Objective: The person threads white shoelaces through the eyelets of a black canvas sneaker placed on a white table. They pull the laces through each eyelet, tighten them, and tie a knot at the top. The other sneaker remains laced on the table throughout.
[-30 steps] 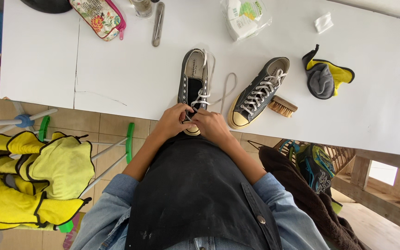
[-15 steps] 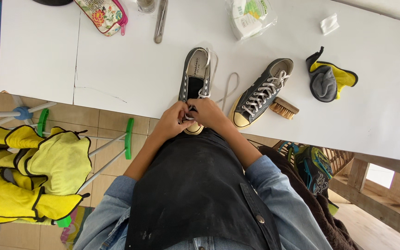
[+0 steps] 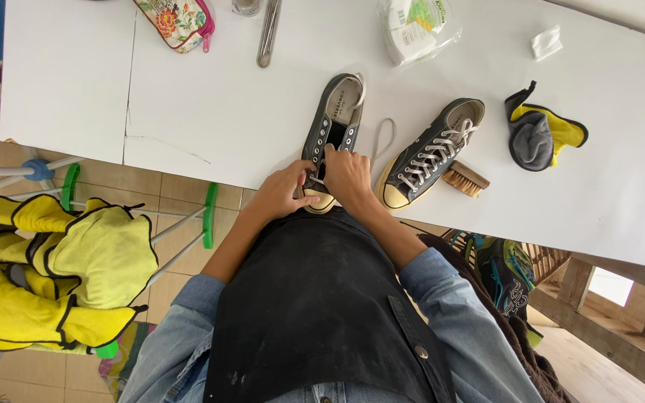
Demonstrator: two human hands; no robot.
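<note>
At the near edge of the white tabletop (image 3: 188, 112) lies a dark low sneaker (image 3: 330, 127), toe toward the person and reaching the edge; the left hand (image 3: 287, 192) rests against the toe end with its fingers curled in, while the right hand (image 3: 347, 175) lies over the lower eyelets, fingers bent as if pinching the white lace (image 3: 382, 138), though the fingertips are too small to tell for sure; the two hands touch each other over the shoe; a loop of that lace trails out on the tabletop just right of the sneaker. Near it on the right sits a second sneaker (image 3: 431, 153), fully laced, angled, with a wooden brush (image 3: 466, 179) just beside its toe; farther right lies a grey and yellow cloth (image 3: 543, 134). Along the far side are a floral pouch (image 3: 177, 21), a metal tool (image 3: 269, 33) and a clear plastic packet (image 3: 416, 30); yellow cloths (image 3: 61, 261) hang on a rack beside the tabletop, to the left.
</note>
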